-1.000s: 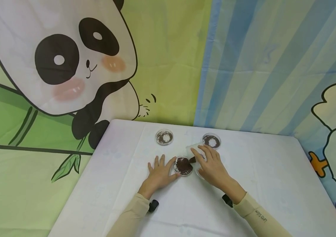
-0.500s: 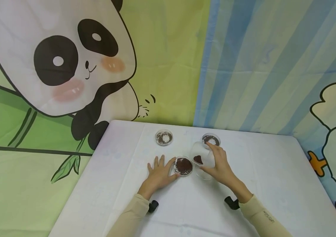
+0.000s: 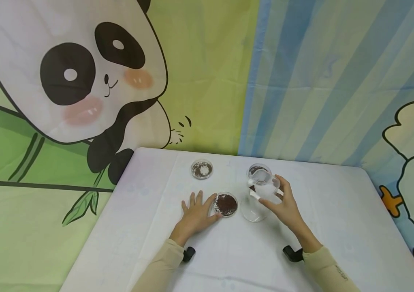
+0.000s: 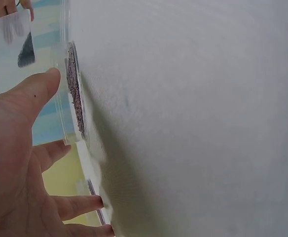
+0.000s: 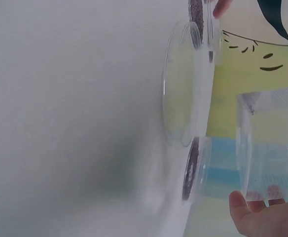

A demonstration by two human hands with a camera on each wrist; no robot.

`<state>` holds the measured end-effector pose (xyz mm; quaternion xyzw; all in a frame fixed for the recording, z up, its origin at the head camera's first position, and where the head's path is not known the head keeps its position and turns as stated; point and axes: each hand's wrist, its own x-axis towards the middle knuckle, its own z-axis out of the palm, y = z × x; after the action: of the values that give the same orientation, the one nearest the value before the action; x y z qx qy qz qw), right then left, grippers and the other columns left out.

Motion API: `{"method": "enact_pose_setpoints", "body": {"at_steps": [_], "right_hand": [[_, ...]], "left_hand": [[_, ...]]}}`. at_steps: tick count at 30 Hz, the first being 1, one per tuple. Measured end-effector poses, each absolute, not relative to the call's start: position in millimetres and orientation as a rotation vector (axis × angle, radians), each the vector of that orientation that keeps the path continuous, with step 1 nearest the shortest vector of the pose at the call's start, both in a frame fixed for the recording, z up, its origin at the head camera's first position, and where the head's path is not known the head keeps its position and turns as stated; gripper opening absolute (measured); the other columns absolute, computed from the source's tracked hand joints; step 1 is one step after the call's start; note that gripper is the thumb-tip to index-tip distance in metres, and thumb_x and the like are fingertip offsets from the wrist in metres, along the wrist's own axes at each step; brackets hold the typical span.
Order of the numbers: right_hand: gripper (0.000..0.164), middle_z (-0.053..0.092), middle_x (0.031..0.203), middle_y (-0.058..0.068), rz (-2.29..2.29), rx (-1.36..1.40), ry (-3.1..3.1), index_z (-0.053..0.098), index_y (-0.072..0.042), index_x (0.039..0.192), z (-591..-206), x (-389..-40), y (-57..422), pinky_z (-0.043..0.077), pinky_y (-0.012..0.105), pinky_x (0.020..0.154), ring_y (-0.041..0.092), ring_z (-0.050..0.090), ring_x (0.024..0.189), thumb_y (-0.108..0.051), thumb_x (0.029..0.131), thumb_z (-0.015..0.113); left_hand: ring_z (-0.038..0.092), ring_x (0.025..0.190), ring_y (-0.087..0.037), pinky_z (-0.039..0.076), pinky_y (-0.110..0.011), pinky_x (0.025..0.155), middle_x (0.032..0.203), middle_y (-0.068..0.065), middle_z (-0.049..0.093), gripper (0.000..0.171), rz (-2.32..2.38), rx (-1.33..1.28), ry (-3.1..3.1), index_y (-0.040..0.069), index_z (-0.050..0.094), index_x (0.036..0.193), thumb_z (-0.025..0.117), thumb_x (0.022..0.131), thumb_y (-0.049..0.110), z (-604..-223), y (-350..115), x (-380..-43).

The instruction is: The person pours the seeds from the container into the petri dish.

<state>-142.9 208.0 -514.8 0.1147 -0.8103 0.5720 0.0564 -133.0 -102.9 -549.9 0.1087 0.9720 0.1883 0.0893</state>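
My left hand [image 3: 195, 217] lies with fingers spread on the table, thumb and forefinger touching the rim of a round clear dish [image 3: 226, 204]. Dark brown granules cover most of that dish, with white specks at its left edge. In the left wrist view the same dish [image 4: 75, 94] stands edge-on by the thumb. My right hand [image 3: 286, 209] grips a clear plastic cup [image 3: 268, 190], tilted and raised above the table. A small clump of dark granules shows in the cup. Under it rests a clear shallow dish or lid [image 3: 253, 211].
Two more round dishes with dark granules and white centres stand farther back, one at left [image 3: 201, 169] and one at right [image 3: 257, 168], the latter partly behind the cup. A white cloth covers the table [image 3: 156, 194]. Printed curtains [image 3: 207, 81] hang behind.
My right hand has drawn the cup away from the granule-filled dish, to the right, and turned it. Granules no longer reach from the cup to the dish. My left hand has stayed put.
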Motion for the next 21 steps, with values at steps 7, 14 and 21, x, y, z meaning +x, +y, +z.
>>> {"method": "enact_pose_setpoints", "body": {"at_steps": [7, 14, 21], "right_hand": [[0.096, 0.027, 0.154, 0.019, 1.976, 0.222, -2.297, 0.015, -0.01, 0.158, -528, -144, 226, 0.035, 0.04, 0.111, 0.035, 0.029, 0.141, -0.004, 0.086, 0.079], [0.092, 0.027, 0.153, 0.023, 2.112, 0.181, -2.149, 0.014, -0.009, 0.158, -530, -141, 238, 0.039, 0.025, 0.105, 0.034, 0.028, 0.141, 0.003, 0.089, 0.073], [0.089, 0.032, 0.149, 0.011, 2.163, 0.122, -2.093, 0.013, -0.01, 0.158, -531, -138, 249, 0.04, 0.022, 0.104, 0.032, 0.027, 0.141, 0.002, 0.091, 0.071]], "left_hand": [[0.014, 0.144, -0.055, 0.013, -0.08, 0.103, 0.158, -0.027, 0.024, 0.078, 0.55, 0.326, 2.884, 0.031, 0.036, 0.156, 0.06, 0.09, 0.065, -548, -103, -133], [0.013, 0.144, -0.055, 0.012, -0.079, 0.103, 0.159, -0.027, 0.023, 0.078, 0.543, 0.318, 2.877, 0.031, 0.035, 0.157, 0.058, 0.091, 0.066, -547, -102, -132], [0.012, 0.144, -0.054, 0.011, -0.08, 0.104, 0.159, -0.027, 0.023, 0.077, 0.567, 0.312, 2.867, 0.031, 0.035, 0.156, 0.06, 0.091, 0.064, -547, -102, -133]]}}
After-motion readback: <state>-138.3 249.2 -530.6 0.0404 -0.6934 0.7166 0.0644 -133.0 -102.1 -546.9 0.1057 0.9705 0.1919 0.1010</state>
